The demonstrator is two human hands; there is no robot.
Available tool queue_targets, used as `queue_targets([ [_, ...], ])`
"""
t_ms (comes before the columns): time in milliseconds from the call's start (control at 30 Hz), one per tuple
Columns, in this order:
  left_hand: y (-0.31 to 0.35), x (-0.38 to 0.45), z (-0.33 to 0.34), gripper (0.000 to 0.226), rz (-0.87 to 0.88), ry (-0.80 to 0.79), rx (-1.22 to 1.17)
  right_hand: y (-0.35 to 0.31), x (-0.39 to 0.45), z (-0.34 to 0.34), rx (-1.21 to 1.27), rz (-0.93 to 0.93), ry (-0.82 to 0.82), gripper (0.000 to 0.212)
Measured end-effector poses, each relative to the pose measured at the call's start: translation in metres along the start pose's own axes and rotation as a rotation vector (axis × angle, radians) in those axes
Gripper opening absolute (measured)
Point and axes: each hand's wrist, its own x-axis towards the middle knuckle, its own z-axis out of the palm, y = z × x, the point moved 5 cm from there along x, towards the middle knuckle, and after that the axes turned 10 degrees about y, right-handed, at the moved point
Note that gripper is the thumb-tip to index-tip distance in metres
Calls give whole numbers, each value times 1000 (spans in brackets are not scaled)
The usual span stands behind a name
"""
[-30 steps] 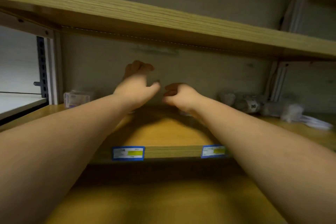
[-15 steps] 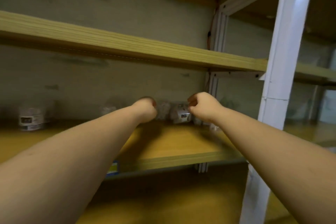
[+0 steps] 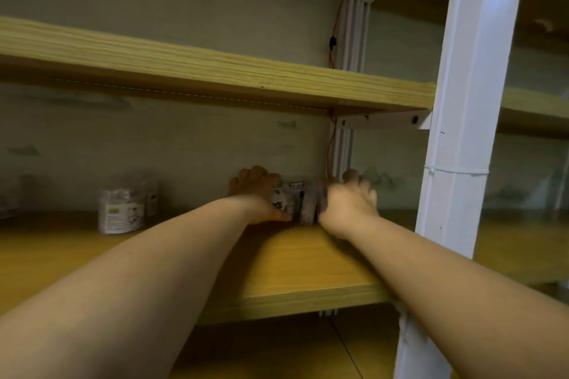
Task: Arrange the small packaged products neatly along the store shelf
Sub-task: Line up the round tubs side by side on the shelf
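Note:
Both my arms reach to the back of the wooden shelf (image 3: 292, 268). My left hand (image 3: 258, 194) wraps a small clear packet with a white label (image 3: 284, 198). My right hand (image 3: 349, 201) closes on a greyish packet (image 3: 309, 204) right beside it. The two packets stand touching, near the back wall by the rear white upright. Further left on the same shelf stands another clear packaged product (image 3: 121, 209) with a white label, untouched. The picture is blurred, so packet details are unclear.
A white metal post (image 3: 462, 132) rises at the right, close to my right forearm. Another wooden shelf (image 3: 215, 68) runs overhead. A red cable (image 3: 331, 52) hangs down the back corner. More shelving continues right of the post.
The view has swung to the right along the shelf. Both hands have gone from loose fists in front of the packets to gripping them at the back.

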Motion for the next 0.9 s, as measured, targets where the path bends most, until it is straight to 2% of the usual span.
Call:
queue_targets([
  [167, 12, 2, 14, 85, 30, -5, 61, 17, 6, 13, 54, 74, -60, 51],
  [233, 14, 3, 13, 79, 27, 19, 41, 20, 7, 16, 134, 100, -84, 40],
  [300, 16, 1, 9, 83, 38, 11, 52, 21, 8, 17, 165, 100, -81, 29],
  [433, 13, -9, -6, 91, 18, -18, 37, 22, 11, 18, 162, 103, -72, 28],
  [567, 5, -22, -21, 75, -91, 9, -275, 22, 11, 21, 238, 155, -73, 34],
  [767, -17, -54, -31, 56, -237, -9, -794, 19, 0, 22, 542, 211, -13, 63],
  [833, -28, -63, -33, 56, -269, -28, -896, 9, -8, 15, 674, 231, 28, 79],
  [900, -39, -75, -43, 69, -292, -28, -947, -8, -18, 8, 800, 216, 46, 85],
])
